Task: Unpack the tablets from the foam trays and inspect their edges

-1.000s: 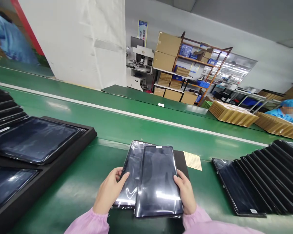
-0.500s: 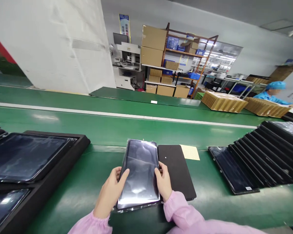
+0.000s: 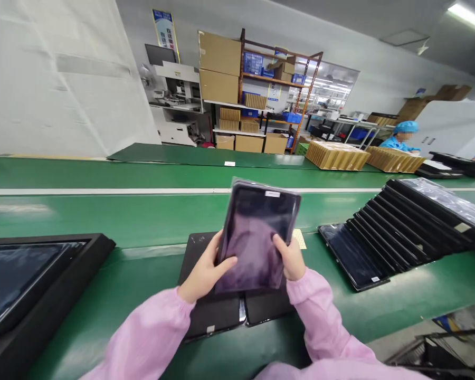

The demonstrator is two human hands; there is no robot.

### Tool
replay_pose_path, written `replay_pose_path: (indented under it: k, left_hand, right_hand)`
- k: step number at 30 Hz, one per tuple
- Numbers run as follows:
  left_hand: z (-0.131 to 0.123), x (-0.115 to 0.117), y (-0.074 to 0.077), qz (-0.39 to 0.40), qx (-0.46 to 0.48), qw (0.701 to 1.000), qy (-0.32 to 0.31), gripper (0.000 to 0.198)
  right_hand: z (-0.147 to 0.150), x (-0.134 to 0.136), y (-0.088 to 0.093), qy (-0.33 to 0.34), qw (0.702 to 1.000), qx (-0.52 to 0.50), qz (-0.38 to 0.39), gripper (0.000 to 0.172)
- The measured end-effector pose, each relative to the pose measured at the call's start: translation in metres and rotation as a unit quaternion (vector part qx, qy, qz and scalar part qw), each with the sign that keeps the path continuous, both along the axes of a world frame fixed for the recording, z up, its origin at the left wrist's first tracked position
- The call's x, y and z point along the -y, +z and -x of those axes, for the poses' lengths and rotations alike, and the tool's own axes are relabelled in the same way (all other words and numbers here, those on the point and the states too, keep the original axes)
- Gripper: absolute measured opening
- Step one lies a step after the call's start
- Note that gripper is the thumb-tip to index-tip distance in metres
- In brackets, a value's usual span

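One glossy panel (image 3: 250,240) sits tilted, opposite edges in the grip of left hand (image 3: 203,274) and right hand (image 3: 294,260), presumably for steadiness, dark slabs (image 3: 211,316) beneath it, fanned panels (image 3: 406,232) to its right.

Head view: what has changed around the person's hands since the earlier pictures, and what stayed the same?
The screen panel, low over the green bench half a second ago, is now raised and tilted up, revealing the dark piece beneath at left. The view has swung right. Unchanged: left hand and right hand both hold the panel; fanned panels lie at right, the black tray at left.
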State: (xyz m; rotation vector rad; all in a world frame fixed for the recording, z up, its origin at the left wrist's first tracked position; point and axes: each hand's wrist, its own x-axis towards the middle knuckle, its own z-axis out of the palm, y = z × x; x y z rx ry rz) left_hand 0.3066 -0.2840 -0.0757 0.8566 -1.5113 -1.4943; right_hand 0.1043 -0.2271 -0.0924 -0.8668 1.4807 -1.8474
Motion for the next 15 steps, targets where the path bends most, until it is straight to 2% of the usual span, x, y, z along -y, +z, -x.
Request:
replay_pose_path:
  k: [1,3,5,7,11,15]
  left_hand:
    - [0.013,0.007,0.004,0.000,-0.006,1.000,-0.028,0.074]
    - [0.038,0.019,0.006,0.007,-0.020,0.999,-0.043,0.059]
    - [0.060,0.026,0.002,0.030,-0.034,0.999,-0.015,0.050]
    - [0.076,0.029,-0.009,0.042,-0.044,0.998,0.025,0.049]
    - [0.084,0.025,-0.034,0.030,-0.038,0.997,0.063,0.048]
    - [0.084,0.013,-0.044,0.055,-0.067,0.988,0.124,0.036]
  right_hand:
    - [0.010,-0.001,0.002,-0.017,1.000,-0.013,0.004,0.043]
    - [0.024,-0.005,0.001,-0.046,0.998,-0.040,0.012,0.037]
    - [0.031,-0.011,-0.006,-0.066,0.996,-0.065,0.019,0.031]
    - [0.033,-0.016,-0.015,-0.078,0.993,-0.089,0.024,0.027]
    - [0.035,-0.018,-0.026,-0.085,0.988,-0.127,0.038,0.022]
    - [0.038,-0.016,-0.022,-0.079,0.983,-0.157,0.059,0.020]
